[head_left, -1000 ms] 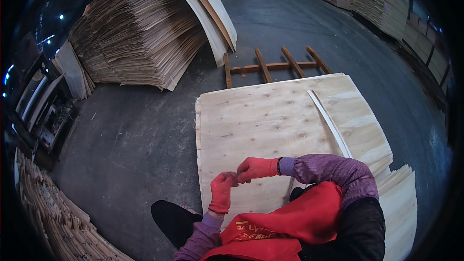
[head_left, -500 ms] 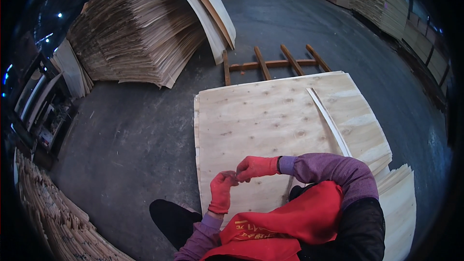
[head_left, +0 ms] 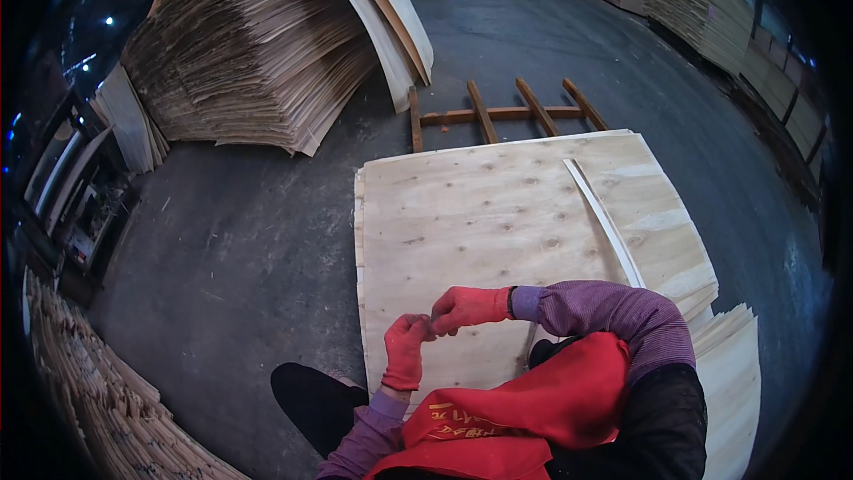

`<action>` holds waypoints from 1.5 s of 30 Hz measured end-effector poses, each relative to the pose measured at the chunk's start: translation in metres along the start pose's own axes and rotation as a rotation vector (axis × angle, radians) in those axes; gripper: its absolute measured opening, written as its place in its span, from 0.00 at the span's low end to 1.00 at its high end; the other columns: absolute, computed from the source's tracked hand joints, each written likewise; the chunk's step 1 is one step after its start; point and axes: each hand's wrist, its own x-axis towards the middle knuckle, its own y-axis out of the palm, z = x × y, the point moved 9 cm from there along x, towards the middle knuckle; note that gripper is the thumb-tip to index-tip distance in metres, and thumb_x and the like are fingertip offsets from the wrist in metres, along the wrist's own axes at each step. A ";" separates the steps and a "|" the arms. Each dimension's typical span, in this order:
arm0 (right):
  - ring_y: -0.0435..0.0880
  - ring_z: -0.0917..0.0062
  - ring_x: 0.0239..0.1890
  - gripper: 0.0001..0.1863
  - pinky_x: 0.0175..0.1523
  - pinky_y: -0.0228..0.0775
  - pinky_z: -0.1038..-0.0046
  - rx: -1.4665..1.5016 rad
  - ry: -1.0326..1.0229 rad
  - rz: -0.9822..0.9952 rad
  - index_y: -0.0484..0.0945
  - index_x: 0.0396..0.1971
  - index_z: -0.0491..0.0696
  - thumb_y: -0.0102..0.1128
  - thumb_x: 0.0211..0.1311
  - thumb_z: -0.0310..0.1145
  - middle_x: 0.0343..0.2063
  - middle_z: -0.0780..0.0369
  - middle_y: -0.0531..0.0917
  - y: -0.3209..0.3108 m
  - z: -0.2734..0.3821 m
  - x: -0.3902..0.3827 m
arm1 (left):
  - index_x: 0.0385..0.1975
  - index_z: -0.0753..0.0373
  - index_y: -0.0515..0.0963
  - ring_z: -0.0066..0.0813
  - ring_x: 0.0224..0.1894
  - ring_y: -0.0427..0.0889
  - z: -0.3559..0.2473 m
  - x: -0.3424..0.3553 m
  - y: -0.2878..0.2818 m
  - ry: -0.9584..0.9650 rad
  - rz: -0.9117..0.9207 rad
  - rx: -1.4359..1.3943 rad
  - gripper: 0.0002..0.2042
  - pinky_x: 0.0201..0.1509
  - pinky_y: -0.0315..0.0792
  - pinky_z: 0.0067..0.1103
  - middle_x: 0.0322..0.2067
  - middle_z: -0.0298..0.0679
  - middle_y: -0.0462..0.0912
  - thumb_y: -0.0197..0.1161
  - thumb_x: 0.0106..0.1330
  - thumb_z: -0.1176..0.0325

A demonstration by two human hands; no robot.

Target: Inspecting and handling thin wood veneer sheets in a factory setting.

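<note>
Both my hands wear red gloves and meet fingertip to fingertip above a stack of pale wood veneer sheets (head_left: pixel 462 222). My left hand (head_left: pixel 406 351) has its fingers pinched together, pointing up. Coming in from the right, my right hand (head_left: pixel 471 308) is closed too, its fingertips against those of the left. Whatever lies between the fingers is too small to make out. On the top sheet, to the right of the hands, a narrow white veneer strip (head_left: pixel 606 224) lies at a slant.
A wooden pallet frame (head_left: pixel 498 116) juts out beyond the stack. A tall veneer pile (head_left: pixel 249 53) stands at the far left, with sheets leaning on it. Another veneer pile (head_left: pixel 107 400) rises at the near left. More stacks (head_left: pixel 697 4) line the far right.
My hands stay pinched together in nearly the same place. The view has shifted very slightly; nothing else visibly moved.
</note>
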 end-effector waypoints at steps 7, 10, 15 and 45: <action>0.78 0.80 0.28 0.15 0.35 0.71 0.77 -0.006 0.030 -0.022 0.79 0.29 0.39 0.57 0.54 0.39 0.24 0.62 0.80 -0.002 0.001 -0.002 | 0.33 0.65 0.75 0.23 0.29 0.77 -0.004 0.003 0.004 0.033 0.058 0.050 0.08 0.35 0.71 0.19 0.29 0.35 0.77 0.57 0.64 0.66; 0.79 0.82 0.30 0.16 0.38 0.71 0.78 -0.107 0.078 -0.005 0.79 0.32 0.41 0.57 0.57 0.40 0.26 0.63 0.81 -0.004 0.000 -0.002 | 0.34 0.66 0.75 0.24 0.29 0.77 -0.006 0.005 0.001 0.062 0.040 0.067 0.06 0.35 0.71 0.19 0.29 0.36 0.78 0.56 0.63 0.70; 0.79 0.78 0.28 0.18 0.37 0.71 0.73 -0.221 0.024 -0.050 0.80 0.28 0.42 0.55 0.56 0.44 0.24 0.60 0.82 -0.015 -0.003 0.003 | 0.24 0.63 0.73 0.23 0.26 0.72 -0.024 0.026 -0.026 0.208 0.122 0.498 0.07 0.26 0.66 0.22 0.23 0.37 0.72 0.52 0.63 0.69; 0.81 0.76 0.27 0.13 0.29 0.71 0.75 0.058 0.097 -0.169 0.80 0.27 0.42 0.56 0.50 0.37 0.26 0.61 0.82 -0.039 -0.028 -0.010 | 0.24 0.63 0.69 0.27 0.19 0.71 -0.090 0.108 -0.268 -0.108 -0.333 0.835 0.02 0.19 0.66 0.22 0.20 0.38 0.73 0.49 0.56 0.75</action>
